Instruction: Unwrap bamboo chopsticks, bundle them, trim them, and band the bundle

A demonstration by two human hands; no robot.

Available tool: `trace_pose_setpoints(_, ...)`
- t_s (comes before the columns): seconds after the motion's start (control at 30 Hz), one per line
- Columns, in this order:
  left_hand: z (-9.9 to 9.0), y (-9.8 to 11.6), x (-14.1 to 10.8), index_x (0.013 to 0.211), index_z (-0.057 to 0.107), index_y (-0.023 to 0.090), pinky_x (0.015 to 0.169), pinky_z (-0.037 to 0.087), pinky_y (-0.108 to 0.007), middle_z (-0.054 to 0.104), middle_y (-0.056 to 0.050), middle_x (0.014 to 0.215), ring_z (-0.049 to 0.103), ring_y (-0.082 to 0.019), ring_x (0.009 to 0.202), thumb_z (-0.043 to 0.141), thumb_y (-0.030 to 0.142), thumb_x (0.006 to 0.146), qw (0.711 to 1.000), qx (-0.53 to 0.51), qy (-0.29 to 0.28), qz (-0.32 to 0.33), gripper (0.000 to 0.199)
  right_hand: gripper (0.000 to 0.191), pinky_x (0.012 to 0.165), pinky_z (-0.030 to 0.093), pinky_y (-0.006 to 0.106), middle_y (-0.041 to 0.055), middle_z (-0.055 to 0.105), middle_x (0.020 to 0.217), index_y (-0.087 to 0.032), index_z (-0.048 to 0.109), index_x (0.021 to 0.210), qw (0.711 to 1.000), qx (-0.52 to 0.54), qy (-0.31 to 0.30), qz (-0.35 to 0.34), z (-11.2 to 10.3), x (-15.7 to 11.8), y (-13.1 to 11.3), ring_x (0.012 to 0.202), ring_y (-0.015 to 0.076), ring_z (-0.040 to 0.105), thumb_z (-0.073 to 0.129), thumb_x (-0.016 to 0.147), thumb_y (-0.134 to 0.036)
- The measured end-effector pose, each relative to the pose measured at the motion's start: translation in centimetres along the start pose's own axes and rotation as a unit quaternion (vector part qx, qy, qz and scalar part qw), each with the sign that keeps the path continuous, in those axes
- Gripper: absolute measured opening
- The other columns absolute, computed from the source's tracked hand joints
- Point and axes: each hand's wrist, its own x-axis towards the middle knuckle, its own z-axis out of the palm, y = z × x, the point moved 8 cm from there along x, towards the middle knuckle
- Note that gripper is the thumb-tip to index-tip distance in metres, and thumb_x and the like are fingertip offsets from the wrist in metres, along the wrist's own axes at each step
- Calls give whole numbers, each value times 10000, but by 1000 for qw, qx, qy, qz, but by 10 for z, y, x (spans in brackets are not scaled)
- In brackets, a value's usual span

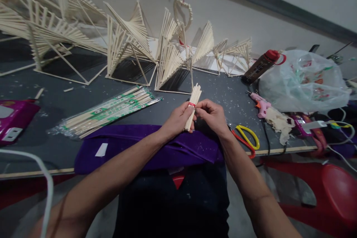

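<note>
A small bundle of pale wooden sticks (196, 92) stands tilted over the table's front, with a red band (191, 104) around its middle. My left hand (177, 119) is wrapped round the lower part of the bundle. My right hand (212, 116) is closed in a pinch at the right end of the band, its fingertips against the sticks. Below both hands lies a folded purple cloth (117, 152). To the left are clear packs of wooden chopsticks (111, 109) with green print.
Twisted stick structures (128, 44) line the back of the table. Scissors (247, 137) with red and yellow handles, a pink glue gun (262, 106), a brown bottle (260, 67) and a plastic bag (302, 81) are at right. A magenta box (19, 117) sits at left, near a white cable (46, 171).
</note>
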Motion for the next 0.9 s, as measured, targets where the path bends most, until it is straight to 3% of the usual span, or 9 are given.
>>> trace_pose_setpoints(0.1,0,0,1,1029,497,180,434,490,-206,570,9,742,543,-73,461,448,390,914,999,34,-3,17,244,213,502,448,209,-32,598,666,-182,605,839,998,45,11,45,1,0,6,567,97,575,702,745,-348)
trace_pose_setpoints(0.27,-4,1,1,1027,499,184,414,446,-191,569,14,740,536,-73,440,415,395,920,994,105,9,39,251,193,503,457,206,-17,632,676,-173,657,845,999,21,18,45,3,-2,6,547,89,572,690,755,-340)
trace_pose_setpoints(0.43,-3,4,-1,1033,501,194,411,429,-213,575,19,712,545,-99,425,382,375,919,982,183,7,43,244,150,489,425,204,-33,597,638,-169,619,778,998,-5,-27,48,7,-4,9,502,75,516,655,773,-315)
trace_pose_setpoints(0.53,-3,7,-3,995,508,194,433,436,-232,590,14,701,563,-119,440,371,381,917,977,209,7,51,244,124,496,383,203,-37,583,636,-177,568,759,996,-66,-54,17,10,-3,6,515,75,483,584,809,-290)
trace_pose_setpoints(0.73,-2,10,-4,1028,532,197,516,441,-259,549,45,486,570,-160,441,398,322,890,964,260,0,53,229,78,528,350,216,-39,562,656,-199,497,752,970,-231,-42,-55,12,-3,-3,545,91,458,530,811,-237)
trace_pose_setpoints(0.9,-6,8,-2,1068,524,196,506,443,-264,576,39,522,584,-166,453,414,254,846,969,244,11,45,254,86,623,430,237,7,631,799,-194,595,868,973,-210,-5,-96,6,-3,-7,667,118,553,544,850,-260)
